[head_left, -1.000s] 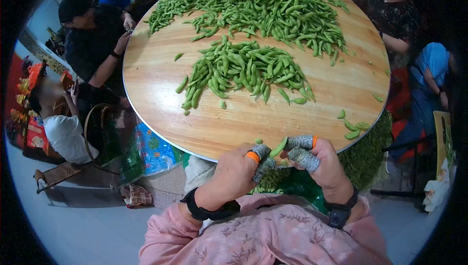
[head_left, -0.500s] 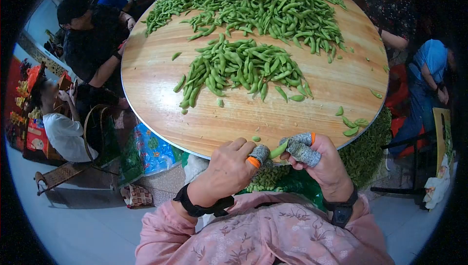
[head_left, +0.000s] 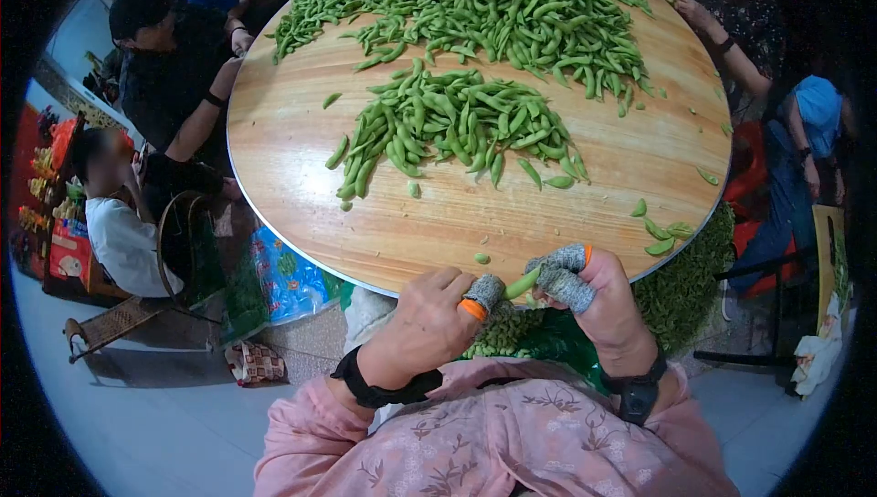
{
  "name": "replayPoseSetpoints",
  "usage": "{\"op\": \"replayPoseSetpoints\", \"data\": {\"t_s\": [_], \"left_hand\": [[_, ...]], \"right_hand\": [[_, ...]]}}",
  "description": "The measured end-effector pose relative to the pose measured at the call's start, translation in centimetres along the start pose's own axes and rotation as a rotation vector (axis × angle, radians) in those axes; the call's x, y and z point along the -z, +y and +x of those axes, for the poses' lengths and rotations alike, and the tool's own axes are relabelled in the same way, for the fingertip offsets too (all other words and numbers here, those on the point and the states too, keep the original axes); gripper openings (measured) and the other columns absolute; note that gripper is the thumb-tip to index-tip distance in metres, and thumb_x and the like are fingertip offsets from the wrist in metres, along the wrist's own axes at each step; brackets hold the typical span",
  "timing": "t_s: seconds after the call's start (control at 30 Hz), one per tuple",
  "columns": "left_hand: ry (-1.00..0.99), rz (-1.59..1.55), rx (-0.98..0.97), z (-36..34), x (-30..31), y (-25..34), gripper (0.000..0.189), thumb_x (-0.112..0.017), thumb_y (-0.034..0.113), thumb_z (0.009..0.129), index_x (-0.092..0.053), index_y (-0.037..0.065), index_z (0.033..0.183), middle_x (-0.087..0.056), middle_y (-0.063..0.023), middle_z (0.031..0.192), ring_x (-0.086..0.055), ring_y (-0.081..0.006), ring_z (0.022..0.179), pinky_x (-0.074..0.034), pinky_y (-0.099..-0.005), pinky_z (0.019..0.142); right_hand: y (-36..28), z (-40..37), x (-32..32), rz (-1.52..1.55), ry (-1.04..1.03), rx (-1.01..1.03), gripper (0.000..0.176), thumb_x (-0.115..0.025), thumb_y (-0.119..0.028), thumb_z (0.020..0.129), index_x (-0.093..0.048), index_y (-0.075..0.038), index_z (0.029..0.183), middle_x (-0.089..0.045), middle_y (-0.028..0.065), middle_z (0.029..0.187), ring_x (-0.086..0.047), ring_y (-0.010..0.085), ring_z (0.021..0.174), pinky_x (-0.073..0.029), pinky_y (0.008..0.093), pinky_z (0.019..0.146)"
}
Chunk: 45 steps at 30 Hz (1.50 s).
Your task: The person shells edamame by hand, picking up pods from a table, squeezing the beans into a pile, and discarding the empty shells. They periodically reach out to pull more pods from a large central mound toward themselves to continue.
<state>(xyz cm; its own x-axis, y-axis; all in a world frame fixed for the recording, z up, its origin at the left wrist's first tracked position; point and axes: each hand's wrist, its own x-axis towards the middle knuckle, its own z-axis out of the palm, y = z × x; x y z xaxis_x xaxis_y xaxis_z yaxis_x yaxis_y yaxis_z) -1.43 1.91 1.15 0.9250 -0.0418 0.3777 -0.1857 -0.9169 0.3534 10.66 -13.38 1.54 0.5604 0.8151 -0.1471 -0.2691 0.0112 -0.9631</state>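
Note:
At the near edge of the round table, a green edamame pod (head_left: 522, 284) is pinched between my two hands. My left hand (head_left: 427, 316), closed, has a grey knit thumb cover held by an orange band and grips the pod's lower end. My right hand (head_left: 607, 310), also closed, holds the upper end with grey-covered fingers. Below the pod, a heap of shelled green beans (head_left: 498, 333) shows partly behind my hands. A small pile of edamame pods (head_left: 457, 122) lies in front of me on the table.
The wooden tabletop (head_left: 301, 195) bears a large mound of pods (head_left: 493, 4) at its far side. A few loose pods (head_left: 660, 230) lie near the right rim. Discarded greenery (head_left: 681, 296) is heaped below the right edge. Several people sit around, including one in black (head_left: 174, 77).
My hands keep hold of the pod with barely any shift. The person at far right has raised a hand to the table's edge; the seated person in white has turned slightly.

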Motion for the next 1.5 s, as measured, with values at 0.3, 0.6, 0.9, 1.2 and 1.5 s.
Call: {"op": "replayPoseSetpoints", "data": {"t_s": [0.3, 0.6, 0.9, 1.2, 1.5], "left_hand": [[0.111, -0.126, 0.035, -0.4, -1.2, -0.3, 0.027, -0.063, 0.004, 0.059, -0.052, 0.003, 0.083, -0.048, -0.01, 0.06, -0.049, -0.0273, 0.052, -0.04, -0.0329, 0.045], [0.175, -0.758, 0.379, -0.2, -1.4, 0.2, 0.007, -0.053, 0.01, 0.076, -0.053, 0.003, 0.077, -0.048, -0.0087, 0.06, -0.048, -0.0206, 0.052, -0.038, -0.0297, 0.047], [0.078, -1.427, 0.738, -0.1, -1.6, 0.1, 0.019, -0.048, 0.021, 0.084, -0.052, 0.004, 0.075, -0.045, 0.0026, 0.058, -0.044, -0.0084, 0.052, -0.034, -0.0221, 0.046], [0.217, -0.775, 0.323, 1.1, -1.0, 1.2, 0.009, -0.052, 0.009, 0.078, -0.054, 0.001, 0.081, -0.052, -0.0067, 0.063, -0.051, -0.0174, 0.057, -0.041, -0.0285, 0.053], [0.232, -1.382, 0.632, 1.0, -1.9, 0.6, 0.02, -0.043, 0.018, 0.086, -0.051, 0.004, 0.074, -0.051, -0.0013, 0.058, -0.047, -0.01, 0.05, -0.038, -0.0214, 0.046]], "right_hand": [[0.5, 0.3, 0.1, 0.2, -0.096, -0.13, 0.014, -0.052, -0.01, 0.08, -0.057, 0.0, 0.089, -0.058, 0.001, 0.073, -0.048, 0.0045, 0.058, -0.037, 0.016, 0.052], [1.8, 0.7, 0.3, 0.144, -0.121, 0.048, 0.014, -0.054, -0.006, 0.078, -0.057, 0.001, 0.09, -0.059, 0.0031, 0.078, -0.054, 0.0083, 0.07, -0.043, 0.0203, 0.064], [1.7, 1.6, 0.8, 0.049, -0.144, 0.13, 0.015, -0.054, -0.002, 0.077, -0.057, 0.002, 0.091, -0.058, 0.0034, 0.083, -0.054, 0.0099, 0.076, -0.043, 0.0218, 0.068], [0.0, 1.0, -0.6, 0.076, -0.186, 0.124, 0.018, -0.053, 0.0, 0.077, -0.055, 0.003, 0.095, -0.058, 0.0054, 0.089, -0.054, 0.0112, 0.081, -0.043, 0.0229, 0.073], [-0.5, 1.6, -0.2, -0.554, -0.162, 0.477, 0.018, -0.056, 0.003, 0.069, -0.056, 0.003, 0.087, -0.056, 0.0089, 0.082, -0.056, 0.02, 0.079, -0.044, 0.027, 0.068]]}}
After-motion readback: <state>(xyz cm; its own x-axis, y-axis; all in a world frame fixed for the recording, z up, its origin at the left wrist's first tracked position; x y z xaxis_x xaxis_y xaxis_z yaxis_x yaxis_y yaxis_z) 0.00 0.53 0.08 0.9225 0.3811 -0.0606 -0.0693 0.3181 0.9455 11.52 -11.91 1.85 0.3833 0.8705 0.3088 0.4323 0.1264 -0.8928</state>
